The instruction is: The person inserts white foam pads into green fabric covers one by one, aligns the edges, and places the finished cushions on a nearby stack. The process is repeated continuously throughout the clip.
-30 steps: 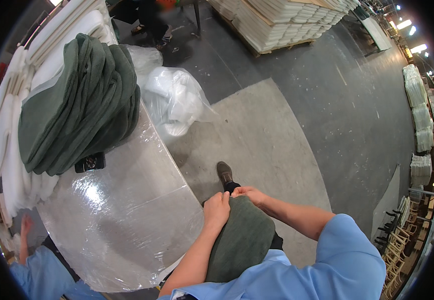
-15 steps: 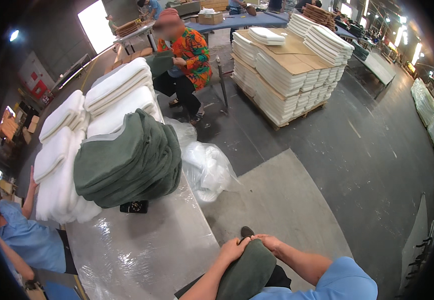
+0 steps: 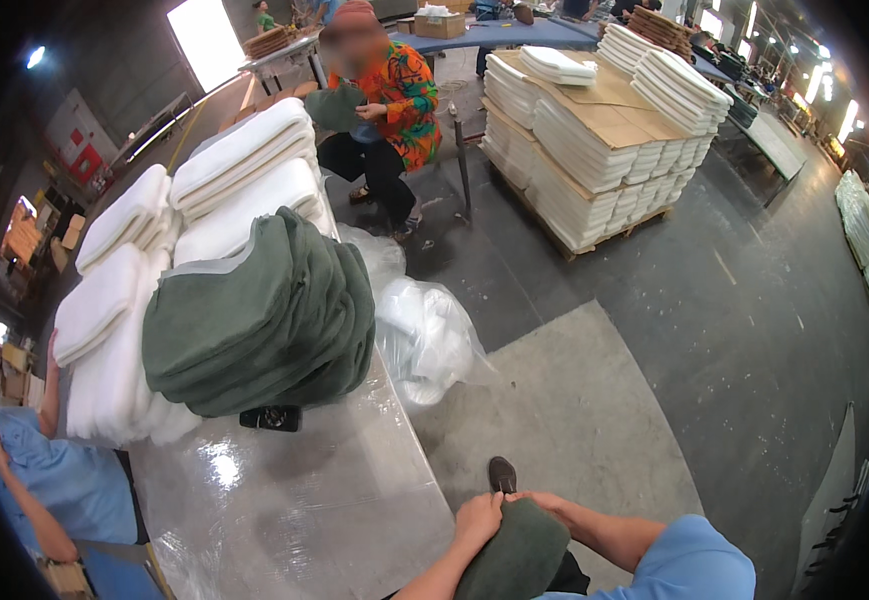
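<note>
A dark green cloth cover [image 3: 516, 550] hangs over my lap at the bottom of the view. My left hand [image 3: 479, 518] is closed on its upper left edge, thumb and fingers pinched together. Close beside it, my right hand [image 3: 542, 503] grips the top edge, its fingers partly hidden by the cloth. The two hands nearly touch at the cover's far end. On the table to my left, a thick stack of similar green covers [image 3: 254, 320] leans in soft folds, with a pale lining showing at one edge.
The plastic-wrapped table [image 3: 294, 490] holds folded white padding [image 3: 244, 165] and a black phone-like object [image 3: 271, 418]. A clear plastic bag [image 3: 424, 335] lies on the floor beside it. A loaded pallet [image 3: 594, 150] stands beyond. One co-worker [image 3: 409, 110] sits ahead handling green cloth; another [image 3: 64, 480] is at left.
The view has shifted slightly, and more of my shoe shows beyond the hands. My hands keep hold of the cover's edge. The seated co-worker's green cloth has lifted and turned.
</note>
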Tool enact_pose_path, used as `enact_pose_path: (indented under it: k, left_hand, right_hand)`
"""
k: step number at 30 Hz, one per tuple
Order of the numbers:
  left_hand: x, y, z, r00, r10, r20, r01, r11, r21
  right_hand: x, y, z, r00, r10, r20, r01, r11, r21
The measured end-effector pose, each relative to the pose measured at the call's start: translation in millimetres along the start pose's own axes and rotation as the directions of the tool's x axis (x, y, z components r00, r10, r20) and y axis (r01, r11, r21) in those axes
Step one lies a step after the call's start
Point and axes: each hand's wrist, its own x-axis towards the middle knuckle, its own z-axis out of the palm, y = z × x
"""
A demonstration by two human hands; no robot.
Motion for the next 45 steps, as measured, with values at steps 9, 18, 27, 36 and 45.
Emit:
enact_pose_path:
  k: [9, 18, 27, 36, 45]
  left_hand:
    - [13.3, -18.6, -17.4, 0.993, -0.009, 0.120, 0.016, 0.998, -0.059]
    - [10.7, -16.1, 11.0, 0.988, -0.035, 0.148, 0.088, 0.926, -0.367]
    - [20.7, -20.3, 19.9, 0.994, 0.040, 0.098, -0.020, 0.979, -0.203]
    - [7.3, -5.4, -14.4, 0.951, -0.123, 0.282, 0.194, 0.951, -0.240]
    - [-8.5, 3.2, -0.6, 0.970, -0.007, 0.242, 0.062, 0.973, -0.224]
  right_hand:
    - [-32.9, 7.8, 20.1, 0.961, -0.138, 0.240, 0.071, 0.961, 0.268]
    - [-21.0, 17.8, 16.6, 0.984, -0.176, -0.004, 0.174, 0.966, 0.194]
    - [8.6, 29.3, -0.6, 0.998, -0.008, 0.060, -0.009, 0.963, 0.269]
    - [-20.9, 48.9, 19.0, 0.952, -0.305, 0.025, 0.277, 0.894, 0.351]
    - [3.4, 63.7, 5.6, 0.953, -0.300, 0.034, 0.270, 0.897, 0.349]
